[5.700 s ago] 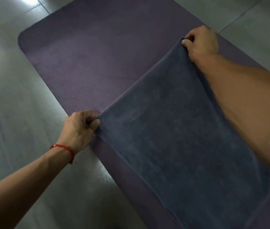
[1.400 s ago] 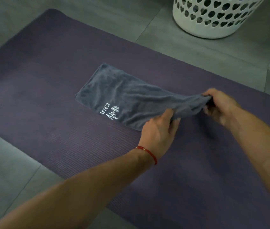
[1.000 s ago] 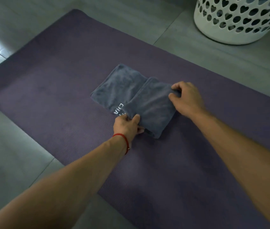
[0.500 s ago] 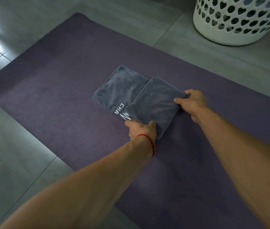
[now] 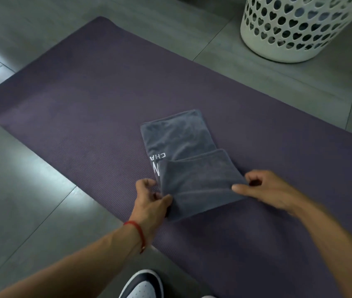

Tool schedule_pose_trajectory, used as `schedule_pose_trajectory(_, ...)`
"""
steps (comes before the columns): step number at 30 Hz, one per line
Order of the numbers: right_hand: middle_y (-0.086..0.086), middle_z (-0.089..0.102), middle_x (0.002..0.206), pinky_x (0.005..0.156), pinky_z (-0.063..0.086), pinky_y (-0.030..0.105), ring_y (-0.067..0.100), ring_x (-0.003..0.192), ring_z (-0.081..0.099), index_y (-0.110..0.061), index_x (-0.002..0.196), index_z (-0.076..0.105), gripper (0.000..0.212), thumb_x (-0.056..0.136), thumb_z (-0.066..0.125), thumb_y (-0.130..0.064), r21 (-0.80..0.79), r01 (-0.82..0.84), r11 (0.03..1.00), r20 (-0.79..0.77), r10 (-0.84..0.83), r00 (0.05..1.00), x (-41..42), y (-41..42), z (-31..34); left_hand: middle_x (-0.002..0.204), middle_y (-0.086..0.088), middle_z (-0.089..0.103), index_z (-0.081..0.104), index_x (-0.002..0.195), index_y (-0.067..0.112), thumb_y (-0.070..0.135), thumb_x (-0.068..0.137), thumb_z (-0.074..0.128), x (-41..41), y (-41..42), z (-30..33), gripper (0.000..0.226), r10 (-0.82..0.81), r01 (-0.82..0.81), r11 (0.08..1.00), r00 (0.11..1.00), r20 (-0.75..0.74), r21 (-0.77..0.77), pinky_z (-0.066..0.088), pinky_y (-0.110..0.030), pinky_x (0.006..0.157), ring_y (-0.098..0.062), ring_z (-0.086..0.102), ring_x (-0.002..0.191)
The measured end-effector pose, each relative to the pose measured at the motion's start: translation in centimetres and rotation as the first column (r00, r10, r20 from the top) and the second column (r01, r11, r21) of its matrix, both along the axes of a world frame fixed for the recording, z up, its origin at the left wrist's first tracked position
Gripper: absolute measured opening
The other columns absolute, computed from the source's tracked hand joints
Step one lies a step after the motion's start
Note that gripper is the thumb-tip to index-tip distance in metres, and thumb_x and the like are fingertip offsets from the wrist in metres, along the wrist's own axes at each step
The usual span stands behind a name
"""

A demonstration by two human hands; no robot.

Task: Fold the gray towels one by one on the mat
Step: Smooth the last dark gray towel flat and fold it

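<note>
Both of your hands are on the near, folded-over part of the gray towel (image 5: 192, 166): your left hand (image 5: 149, 201) pinches its left edge between thumb and curled fingers, and your right hand (image 5: 263, 190) lays its thumb across the right edge, the fingers curled behind it so that you cannot see whether they close on the cloth. Your hands sit apart, one at each side of the fold. A red cord bracelet (image 5: 137, 233) rings your left wrist.

You have the towel lying near the middle of the purple mat (image 5: 80, 117), its near flap doubled up over the far part, with white stitched letters (image 5: 157, 158) partly covered by the flap; only "CHA" reads clearly. The mat lies on a floor of large gray tiles (image 5: 26, 214), with a bright glare at the left edge. A white basket (image 5: 289, 37) with heart-shaped holes stands on the tiles beyond the mat, cut off at the top; its contents are hard to make out. A dark-and-white shoe (image 5: 142, 284) shows at the bottom edge, mostly cropped
</note>
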State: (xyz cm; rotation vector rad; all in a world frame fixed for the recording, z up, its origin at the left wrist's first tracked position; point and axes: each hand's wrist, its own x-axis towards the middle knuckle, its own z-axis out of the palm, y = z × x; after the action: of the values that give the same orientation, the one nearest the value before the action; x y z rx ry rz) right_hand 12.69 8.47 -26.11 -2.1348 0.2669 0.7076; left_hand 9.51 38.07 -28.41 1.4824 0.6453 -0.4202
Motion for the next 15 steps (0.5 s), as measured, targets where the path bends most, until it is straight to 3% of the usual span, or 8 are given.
schedule_pose_trajectory(2,-0.010,0.066,0.107,0.072,0.060,0.037,0.006,0.083,0.066,-0.016,0.068,0.058,0.044,0.070,0.082,-0.053,0.145,-0.001,0.989,0.015,-0.001,1.000,-1.9,1.1,-0.2,0.100,-0.008,0.058,0.041,0.115,0.035,-0.001,0.093,0.062,-2.0,1.7,-0.1,0.047,-0.067,0.057,0.993,0.993,0.096,0.104,0.053,-0.032,0.057,-0.021,0.060,0.069)
schedule_pose_trajectory(4,-0.012,0.058,0.131,0.079,0.062,0.033,0.004,0.100,0.068,-0.012,0.086,0.056,0.032,0.078,0.082,-0.028,0.263,0.103,0.959,-0.001,-0.106,0.994,-3.2,2.6,-0.5,0.121,-0.002,0.051,0.042,0.120,0.045,0.002,0.097,0.055,-2.7,3.2,-0.2,0.050,-0.219,0.172,0.960,0.953,0.211,0.221,0.053,-0.027,0.059,-0.023,0.065,0.076)
schedule_pose_trajectory(5,-0.014,0.053,0.137,0.083,0.061,0.031,0.004,0.105,0.068,-0.015,0.103,0.056,0.035,0.081,0.082,-0.021,0.291,0.129,0.948,0.005,-0.137,0.991,-3.5,3.2,-0.6,0.128,0.002,0.047,0.045,0.120,0.049,0.002,0.098,0.051,-2.8,3.9,-0.5,0.053,-0.326,0.244,0.922,0.908,0.262,0.302,0.051,-0.024,0.062,-0.022,0.064,0.078)
schedule_pose_trajectory(7,-0.020,0.040,0.148,0.092,0.057,0.032,0.006,0.117,0.062,-0.041,0.135,0.045,0.070,0.081,0.083,-0.019,0.305,0.025,0.952,0.066,-0.048,0.997,-3.8,3.5,-0.8,0.139,0.004,0.041,0.052,0.121,0.046,0.003,0.094,0.046,-2.7,5.0,-1.2,0.051,-0.549,0.356,0.784,0.779,0.302,0.508,0.054,-0.026,0.070,-0.019,0.061,0.087)
schedule_pose_trajectory(9,-0.027,0.019,0.158,0.104,0.050,0.034,0.004,0.138,0.043,-0.060,0.146,0.025,0.095,0.079,0.083,-0.026,0.119,-0.251,0.961,0.150,0.233,0.961,-4.1,3.5,-0.9,0.151,-0.003,0.032,0.056,0.130,0.030,0.007,0.083,0.045,-2.3,6.0,-1.9,0.053,-0.736,0.385,0.588,0.619,0.273,0.711,0.056,-0.037,0.087,-0.022,0.058,0.106)
schedule_pose_trajectory(11,-0.026,-0.014,0.163,0.110,0.039,0.029,0.000,0.149,0.011,-0.059,0.152,0.012,0.104,0.076,0.080,-0.037,-0.249,-0.519,0.818,0.153,0.563,0.813,-4.5,3.4,-1.4,0.162,-0.011,0.020,0.048,0.145,0.021,0.013,0.080,0.052,-2.0,7.0,-2.6,0.066,-0.888,0.312,0.296,0.438,0.140,0.902,0.048,-0.044,0.104,-0.032,0.046,0.131)
schedule_pose_trajectory(13,-0.015,-0.032,0.161,0.112,0.036,0.033,0.008,0.151,0.000,-0.048,0.157,0.012,0.105,0.076,0.079,-0.036,-0.527,-0.587,0.615,0.143,0.745,0.652,-5.0,3.5,-2.0,0.168,-0.011,0.006,0.030,0.157,0.022,0.024,0.080,0.057,-1.2,7.7,-2.7,0.082,-0.960,0.225,-0.013,0.270,-0.075,0.974,0.029,-0.052,0.119,-0.034,0.017,0.152)
schedule_pose_trajectory(15,-0.002,-0.020,0.167,0.114,0.036,0.045,0.022,0.155,0.003,-0.036,0.158,0.025,0.103,0.072,0.080,-0.031,-0.640,-0.533,0.553,0.224,0.798,0.559,-5.0,3.3,-2.8,0.169,-0.007,0.003,0.014,0.161,0.021,0.029,0.076,0.055,-0.4,8.1,-3.3,0.095,-0.968,0.233,-0.162,0.152,-0.200,0.959,0.013,-0.056,0.124,-0.028,0.002,0.156)
